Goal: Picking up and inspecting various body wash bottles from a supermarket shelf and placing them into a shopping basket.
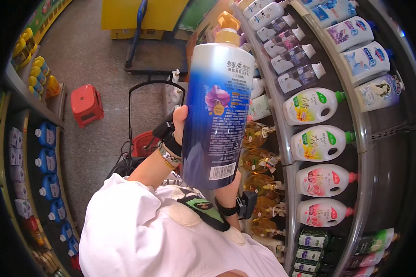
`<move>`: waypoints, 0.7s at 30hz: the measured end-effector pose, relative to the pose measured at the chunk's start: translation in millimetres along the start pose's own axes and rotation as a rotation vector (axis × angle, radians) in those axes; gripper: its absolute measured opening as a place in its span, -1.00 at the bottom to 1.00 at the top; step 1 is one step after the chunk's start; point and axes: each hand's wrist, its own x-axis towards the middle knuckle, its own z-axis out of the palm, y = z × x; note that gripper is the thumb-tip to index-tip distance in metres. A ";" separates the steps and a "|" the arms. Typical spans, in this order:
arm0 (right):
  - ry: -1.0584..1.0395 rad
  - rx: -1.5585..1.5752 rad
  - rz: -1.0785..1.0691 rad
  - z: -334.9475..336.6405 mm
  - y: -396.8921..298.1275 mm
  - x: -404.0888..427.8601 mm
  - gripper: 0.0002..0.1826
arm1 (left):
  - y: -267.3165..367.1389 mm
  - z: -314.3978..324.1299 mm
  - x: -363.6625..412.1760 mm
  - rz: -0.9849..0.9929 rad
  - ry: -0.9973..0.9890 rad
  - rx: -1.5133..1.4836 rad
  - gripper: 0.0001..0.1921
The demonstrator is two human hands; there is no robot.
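Note:
A large pump bottle (216, 114) of body wash fills the middle of the view, its back label turned towards me. It shades from white at the shoulder to dark blue at the base, with a gold pump head (228, 21), a purple orchid picture and a barcode. My left hand (180, 119) grips its left side, thumb showing at the edge. Behind the lower right of the bottle is my right hand (236, 180), mostly hidden. Fingertips show at the bottle's right edge; whose hand they belong to is unclear. Both wrists wear black straps with devices.
Close on my right, shelves (291, 180) hold white laundry detergent bottles (319, 143), clear pump bottles (300, 78) and amber bottles (258, 185). A red shopping basket (144, 143), a platform trolley (156, 57) and a red stool (87, 105) stand ahead. Blue jugs (49, 161) line the left shelf.

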 end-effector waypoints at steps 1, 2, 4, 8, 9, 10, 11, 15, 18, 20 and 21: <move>-0.039 0.004 0.026 -1.1 1.8 1.2 -0.67 | 1.3 -0.7 0.8 0.001 -0.002 -0.003 0.06; -0.079 0.009 0.051 -1.5 2.6 2.2 -0.66 | 3.0 -1.5 1.7 0.013 -0.023 0.003 0.06; -0.075 0.024 0.065 0.5 1.3 2.5 -0.72 | 5.1 -1.5 1.5 0.026 -0.045 0.008 0.05; -0.071 0.097 0.080 7.1 -5.1 3.8 -0.78 | 7.2 -3.9 1.1 0.066 -0.062 -0.019 0.06; -0.074 0.098 0.080 8.3 -4.4 3.9 -0.78 | 8.4 -4.5 0.5 0.084 -0.079 -0.032 0.07; -0.090 0.105 0.096 9.4 -3.1 4.0 -0.75 | 10.2 -4.3 -0.6 0.086 -0.078 -0.030 0.07; -0.096 0.106 0.110 8.4 -4.5 3.6 -0.71 | 9.7 -1.8 0.4 0.074 -0.074 -0.051 0.07; -0.080 0.019 0.082 9.1 -9.1 4.0 -0.75 | 5.9 0.5 2.4 0.037 -0.094 -0.129 0.09; -0.134 0.049 0.103 9.5 -6.8 1.2 -0.78 | 5.4 5.2 -3.7 0.017 -0.041 -0.152 0.10; -0.169 -0.030 0.062 9.4 -3.6 2.1 -0.79 | 6.9 7.0 -4.4 0.000 -0.074 -0.148 0.09; -0.173 -0.050 0.067 9.8 -6.5 1.9 -0.79 | 6.6 6.5 -4.6 -0.017 -0.105 -0.145 0.09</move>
